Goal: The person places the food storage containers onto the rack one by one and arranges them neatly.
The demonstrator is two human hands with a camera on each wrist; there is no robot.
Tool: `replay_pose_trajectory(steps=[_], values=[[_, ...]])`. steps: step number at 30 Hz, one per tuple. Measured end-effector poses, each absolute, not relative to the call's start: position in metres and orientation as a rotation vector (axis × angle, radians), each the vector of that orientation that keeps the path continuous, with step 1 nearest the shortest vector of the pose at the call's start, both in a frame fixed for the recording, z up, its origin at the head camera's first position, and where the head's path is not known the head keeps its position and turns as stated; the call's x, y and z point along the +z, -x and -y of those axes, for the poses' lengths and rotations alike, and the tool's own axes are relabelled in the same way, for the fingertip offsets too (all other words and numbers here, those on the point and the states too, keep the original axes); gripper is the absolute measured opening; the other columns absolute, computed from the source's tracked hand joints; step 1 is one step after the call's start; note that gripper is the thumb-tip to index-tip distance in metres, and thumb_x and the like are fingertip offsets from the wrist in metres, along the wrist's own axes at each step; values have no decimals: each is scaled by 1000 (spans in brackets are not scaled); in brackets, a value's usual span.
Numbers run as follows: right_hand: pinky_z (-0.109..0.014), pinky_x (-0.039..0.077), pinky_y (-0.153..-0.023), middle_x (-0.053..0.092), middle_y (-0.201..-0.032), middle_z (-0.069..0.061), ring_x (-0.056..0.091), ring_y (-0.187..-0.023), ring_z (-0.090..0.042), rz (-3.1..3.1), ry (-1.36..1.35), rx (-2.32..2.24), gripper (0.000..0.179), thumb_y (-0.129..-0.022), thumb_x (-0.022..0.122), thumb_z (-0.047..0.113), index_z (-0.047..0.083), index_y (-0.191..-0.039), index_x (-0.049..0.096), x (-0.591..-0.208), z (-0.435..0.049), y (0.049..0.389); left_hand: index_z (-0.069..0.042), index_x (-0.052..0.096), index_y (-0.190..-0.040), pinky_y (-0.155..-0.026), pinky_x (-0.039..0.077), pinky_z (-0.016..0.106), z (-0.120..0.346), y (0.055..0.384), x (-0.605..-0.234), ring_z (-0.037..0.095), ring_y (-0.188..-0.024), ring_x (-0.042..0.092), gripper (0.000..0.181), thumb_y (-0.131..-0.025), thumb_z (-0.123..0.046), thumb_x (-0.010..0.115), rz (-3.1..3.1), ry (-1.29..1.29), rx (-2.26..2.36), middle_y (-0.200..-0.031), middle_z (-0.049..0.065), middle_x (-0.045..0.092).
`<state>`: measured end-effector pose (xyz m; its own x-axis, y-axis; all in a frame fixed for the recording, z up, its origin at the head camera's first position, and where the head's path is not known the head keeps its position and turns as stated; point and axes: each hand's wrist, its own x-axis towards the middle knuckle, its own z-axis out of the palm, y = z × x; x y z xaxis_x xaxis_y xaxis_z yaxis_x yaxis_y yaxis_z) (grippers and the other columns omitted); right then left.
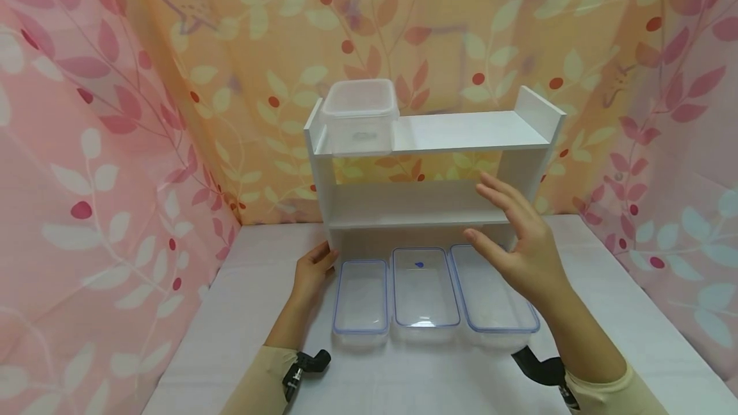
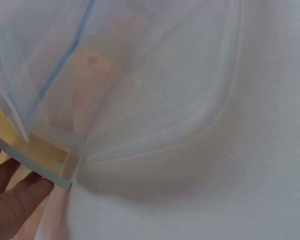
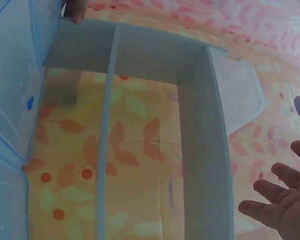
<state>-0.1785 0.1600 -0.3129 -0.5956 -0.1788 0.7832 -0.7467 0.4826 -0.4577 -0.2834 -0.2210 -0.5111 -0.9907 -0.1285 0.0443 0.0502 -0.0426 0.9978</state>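
Note:
A white two-tier shelf [image 1: 403, 203] stands at the back of the table. My left hand [image 1: 313, 268] is at the foot of its left side panel; in the left wrist view the thumb and fingers [image 2: 35, 192] lie on either side of the panel's edge, gripping it. My right hand [image 1: 521, 239] is raised in front of the shelf's right part, fingers spread, holding nothing. Three clear plastic food containers with blue-edged lids sit in front of the shelf: a left one [image 1: 361, 296], a middle one [image 1: 426, 287] and a right one [image 1: 490, 290], partly behind the right hand.
A clear container with a whitish lid [image 1: 360, 117] rests on the left of the shelf's top board. A white cloth [image 1: 415, 383] covers the table. Leaf-patterned curtains [image 1: 259, 69] hang behind and on both sides.

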Motion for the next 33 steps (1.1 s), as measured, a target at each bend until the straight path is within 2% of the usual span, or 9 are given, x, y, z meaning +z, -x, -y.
replay_pose_trajectory(steps=[5, 12, 20, 28, 33], values=[[-14, 35, -113, 49, -157, -3, 42, -146, -18, 2077, -750, 1073, 82, -71, 89, -5, 15, -145, 58, -322, -169, 173, -2, 58, -143, -109, 47, 54, 221, 284, -512, 34, -132, 56, 52, -96, -19, 75, 2072, -77, -2191, -146, 19, 58], [-13, 33, -113, 47, -158, -1, 40, -147, -17, 2126, -690, 1080, 83, -74, 88, -4, 19, -147, 57, -338, -183, 169, 4, 53, -145, -109, 47, 55, 222, 285, -512, 34, -133, 56, 57, -97, -18, 73, 2059, -50, -2208, -148, 22, 55], [-15, 31, -114, 45, -160, -1, 37, -149, -20, 2170, -658, 1143, 85, -72, 87, -6, 14, -148, 55, -359, -198, 163, 6, 51, -146, -109, 46, 56, 222, 286, -512, 35, -134, 54, 56, -98, -16, 72, 2050, -50, -2204, -149, 25, 52], [-14, 29, -115, 44, -160, -6, 36, -150, -22, 2178, -657, 1168, 84, -72, 86, -7, 11, -148, 55, -383, -213, 160, 2, 55, -144, -110, 46, 54, 220, 283, -511, 35, -134, 54, 53, -97, -16, 73, 2052, -76, -2210, -146, 21, 57], [-14, 28, -116, 43, -161, -3, 33, -151, -19, 2227, -588, 1212, 84, -74, 86, -7, 12, -149, 53, -395, -222, 157, 1, 56, -143, -110, 45, 55, 219, 283, -509, 34, -132, 56, 52, -97, -16, 73, 2038, -77, -2221, -146, 21, 57]])
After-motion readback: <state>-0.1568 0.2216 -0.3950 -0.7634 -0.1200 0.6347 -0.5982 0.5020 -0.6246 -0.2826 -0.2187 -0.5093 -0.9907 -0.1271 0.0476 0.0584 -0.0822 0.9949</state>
